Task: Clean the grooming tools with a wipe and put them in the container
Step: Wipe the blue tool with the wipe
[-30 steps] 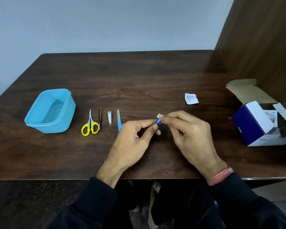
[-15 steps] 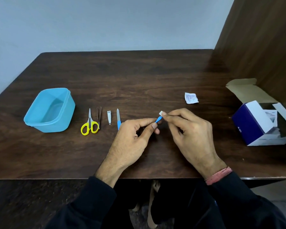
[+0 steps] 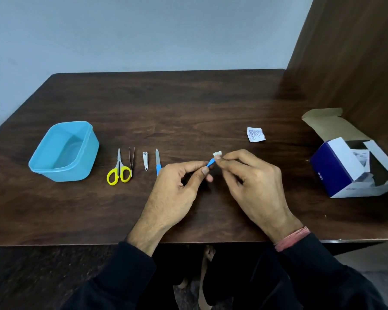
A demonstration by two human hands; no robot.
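The left hand (image 3: 177, 186) pinches a small blue-handled tool (image 3: 210, 163) above the table (image 3: 188, 113); only a short piece of the handle shows, the tip is hidden. The right hand (image 3: 251, 186) pinches a small white wipe (image 3: 217, 153) around that tip. The blue container (image 3: 64, 151) stands far left, beside scissors (image 3: 119, 173), tweezers (image 3: 132, 159), nail clipper (image 3: 145, 161) and nail file (image 3: 158, 163).
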